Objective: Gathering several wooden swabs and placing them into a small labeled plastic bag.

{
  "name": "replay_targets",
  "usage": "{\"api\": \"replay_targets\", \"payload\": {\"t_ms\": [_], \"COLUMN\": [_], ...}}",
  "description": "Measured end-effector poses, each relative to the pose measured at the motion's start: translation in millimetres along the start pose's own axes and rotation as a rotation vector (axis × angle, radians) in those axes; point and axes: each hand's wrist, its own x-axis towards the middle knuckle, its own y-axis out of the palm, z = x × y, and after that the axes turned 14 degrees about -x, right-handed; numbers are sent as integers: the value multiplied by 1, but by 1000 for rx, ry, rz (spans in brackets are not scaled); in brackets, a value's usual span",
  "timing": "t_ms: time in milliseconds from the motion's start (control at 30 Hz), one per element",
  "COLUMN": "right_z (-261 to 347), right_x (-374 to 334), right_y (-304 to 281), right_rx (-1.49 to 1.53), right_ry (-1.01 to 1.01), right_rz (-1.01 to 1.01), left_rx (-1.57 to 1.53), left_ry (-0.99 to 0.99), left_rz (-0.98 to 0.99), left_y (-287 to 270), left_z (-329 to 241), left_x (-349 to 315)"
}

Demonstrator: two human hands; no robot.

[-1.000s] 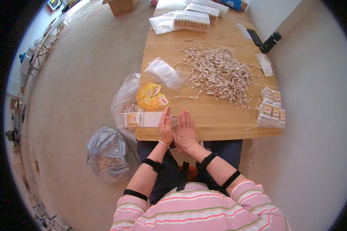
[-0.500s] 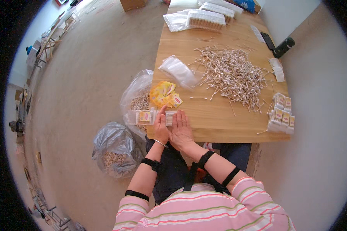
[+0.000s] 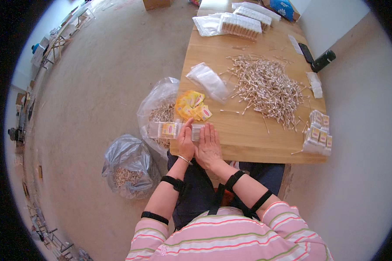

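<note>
My left hand (image 3: 186, 142) rests on edge near the table's front left corner, its fingers straight. Beside it my right hand (image 3: 209, 145) lies flat with fingers stretched out, palm down, the two hands touching at the heels. Between their fingers shows a row of cotton swabs (image 3: 196, 133) in clear film, partly covered by the right fingers. Left of my left hand, a clear packet of cotton swabs with a yellow label card (image 3: 167, 129) sticks out past the table edge. Just beyond my fingertips is a heap of yellow label cards (image 3: 191, 105).
A big pile of loose cotton swabs (image 3: 268, 89) covers the table's middle. Clear empty bags (image 3: 208, 81) lie left of it; filled packets (image 3: 318, 135) stack at right. Farther off are bagged bundles (image 3: 241, 26), a phone (image 3: 305, 52) and a dark bottle (image 3: 323, 61). A plastic sack (image 3: 130, 163) stands on the floor.
The whole view has shifted slightly, the table now sitting a little farther right. Both hands keep nearly the same pose and place against the swabs and packet.
</note>
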Motion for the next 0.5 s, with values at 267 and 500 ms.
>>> {"api": "replay_targets", "payload": {"t_ms": [267,500], "right_z": [14,19], "right_x": [11,12], "right_y": [9,2], "right_rx": [-29,-133], "right_ry": [37,23], "right_rz": [-39,142], "left_rx": [160,421], "left_ry": [-72,-3], "left_rz": [55,90], "left_y": [-5,-2], "left_z": [-17,-33], "left_x": [9,4]}}
